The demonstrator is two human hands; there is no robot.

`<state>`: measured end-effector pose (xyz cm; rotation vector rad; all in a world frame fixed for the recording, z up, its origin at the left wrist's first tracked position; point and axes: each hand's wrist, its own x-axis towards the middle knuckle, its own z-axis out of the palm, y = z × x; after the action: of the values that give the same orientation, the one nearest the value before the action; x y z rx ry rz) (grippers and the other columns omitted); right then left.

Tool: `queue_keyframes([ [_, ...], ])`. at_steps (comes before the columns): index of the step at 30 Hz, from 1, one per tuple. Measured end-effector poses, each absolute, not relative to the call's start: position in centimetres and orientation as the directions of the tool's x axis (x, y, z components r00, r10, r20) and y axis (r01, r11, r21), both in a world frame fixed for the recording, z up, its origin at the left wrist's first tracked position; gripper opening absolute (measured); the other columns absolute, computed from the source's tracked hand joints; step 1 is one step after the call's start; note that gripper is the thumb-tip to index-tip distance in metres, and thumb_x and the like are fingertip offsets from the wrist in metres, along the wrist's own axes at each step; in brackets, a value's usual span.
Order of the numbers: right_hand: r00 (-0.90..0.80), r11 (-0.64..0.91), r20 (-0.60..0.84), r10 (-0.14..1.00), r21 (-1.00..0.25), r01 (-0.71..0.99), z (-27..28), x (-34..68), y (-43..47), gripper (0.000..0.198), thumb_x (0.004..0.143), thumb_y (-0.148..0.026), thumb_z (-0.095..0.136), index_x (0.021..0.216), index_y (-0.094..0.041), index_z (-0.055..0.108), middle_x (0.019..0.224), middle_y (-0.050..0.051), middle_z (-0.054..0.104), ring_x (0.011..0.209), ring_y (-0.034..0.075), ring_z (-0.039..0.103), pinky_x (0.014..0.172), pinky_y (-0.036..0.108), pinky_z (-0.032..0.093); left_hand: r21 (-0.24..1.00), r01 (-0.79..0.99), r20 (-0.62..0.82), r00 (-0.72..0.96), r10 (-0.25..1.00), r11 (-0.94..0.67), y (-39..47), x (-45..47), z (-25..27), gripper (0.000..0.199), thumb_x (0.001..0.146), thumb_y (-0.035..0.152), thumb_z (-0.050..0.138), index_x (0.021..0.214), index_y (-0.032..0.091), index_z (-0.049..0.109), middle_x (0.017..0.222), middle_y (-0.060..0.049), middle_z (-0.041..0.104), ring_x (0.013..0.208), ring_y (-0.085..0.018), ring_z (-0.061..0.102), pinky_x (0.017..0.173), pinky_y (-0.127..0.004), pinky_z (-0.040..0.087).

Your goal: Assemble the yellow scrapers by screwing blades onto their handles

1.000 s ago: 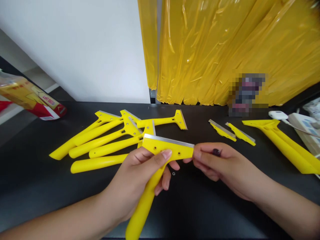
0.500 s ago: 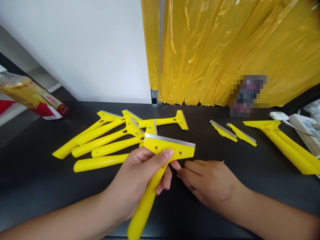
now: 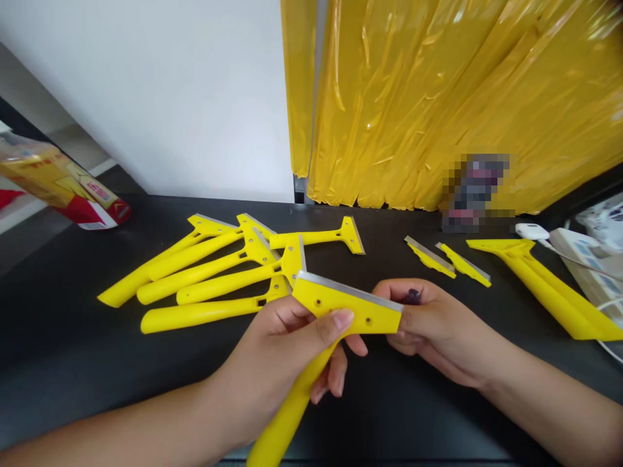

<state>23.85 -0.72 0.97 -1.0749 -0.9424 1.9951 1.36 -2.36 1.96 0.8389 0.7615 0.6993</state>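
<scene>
My left hand is closed around the neck of a yellow scraper, thumb pressed on its head. Its handle slants down toward me, and the head, with a metal blade along the top edge and two holes, faces up. At the right end of that head is my right hand, fingers curled in; the fingertips are partly hidden, so what they pinch does not show. A dark spot sits on one of its fingers. Left of the hands, several yellow scrapers lie overlapping on the black table, blades pointing right.
Two loose blade pieces with yellow backing lie beyond my right hand. Farther right are a yellow scraper handle and a white power strip with cables. A bottle leans at the far left. Yellow plastic sheeting hangs behind.
My right hand has risen from the table and turned, coming up to the right end of the scraper head. The held scraper has shifted slightly right and down and tilted.
</scene>
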Motion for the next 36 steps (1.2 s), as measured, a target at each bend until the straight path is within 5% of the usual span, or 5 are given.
queue_keyframes([
  [5,-0.459,-0.564,-0.414,0.786,-0.784,-0.259,0.3,23.8,-0.9,0.013,0.077,-0.019,0.082,0.074,-0.018,0.069,0.053,-0.008,0.039,0.048,0.005,0.023,0.047,0.021,0.015,0.841,-0.231,-0.309,0.539,0.784,0.490,-2.3,1.5,2.0,0.034,0.101,0.040,0.067,0.083,0.014,0.078,0.056,-0.002,0.065,0.044,-0.006,0.051,0.042,-0.013,0.040],
  [13,-0.481,-0.416,-0.283,0.830,-0.888,-0.196,1.0,24.7,-1.1,0.046,0.100,-0.056,0.065,0.078,-0.015,0.069,0.063,-0.002,0.051,0.052,0.007,0.028,0.048,0.025,0.018,0.841,-0.256,-0.315,0.484,0.816,0.476,-2.3,1.3,1.9,0.028,0.100,0.037,0.069,0.084,0.015,0.076,0.061,-0.001,0.068,0.047,-0.007,0.053,0.042,-0.013,0.041],
  [19,-0.473,-0.336,-0.276,0.836,-0.941,-0.044,1.4,24.8,-1.4,0.027,0.091,-0.043,0.081,0.095,-0.017,0.077,0.068,-0.003,0.049,0.057,0.007,0.031,0.050,0.025,0.022,0.861,-0.183,-0.337,0.493,0.802,0.474,-2.2,1.1,1.9,0.031,0.098,0.043,0.071,0.086,0.014,0.076,0.064,-0.002,0.066,0.049,-0.008,0.055,0.044,-0.015,0.042],
  [25,-0.441,-0.428,-0.343,0.829,-0.897,-0.108,1.2,24.2,-1.2,0.025,0.092,-0.040,0.081,0.091,-0.015,0.076,0.063,-0.007,0.036,0.054,0.006,0.022,0.048,0.025,0.015,0.876,-0.097,-0.401,0.394,0.827,0.472,-2.0,1.5,1.5,0.030,0.093,0.043,0.077,0.088,0.014,0.074,0.063,0.002,0.063,0.045,-0.004,0.048,0.044,-0.015,0.037],
  [36,-0.462,-0.503,-0.394,0.795,-0.853,-0.139,0.8,24.0,-0.8,0.023,0.091,-0.035,0.080,0.086,-0.015,0.071,0.065,-0.007,0.037,0.055,0.006,0.021,0.048,0.025,0.013,0.851,-0.121,-0.424,0.415,0.805,0.511,-1.5,1.3,1.2,0.030,0.094,0.045,0.076,0.090,0.016,0.073,0.061,0.004,0.061,0.046,-0.006,0.048,0.045,-0.016,0.037],
])
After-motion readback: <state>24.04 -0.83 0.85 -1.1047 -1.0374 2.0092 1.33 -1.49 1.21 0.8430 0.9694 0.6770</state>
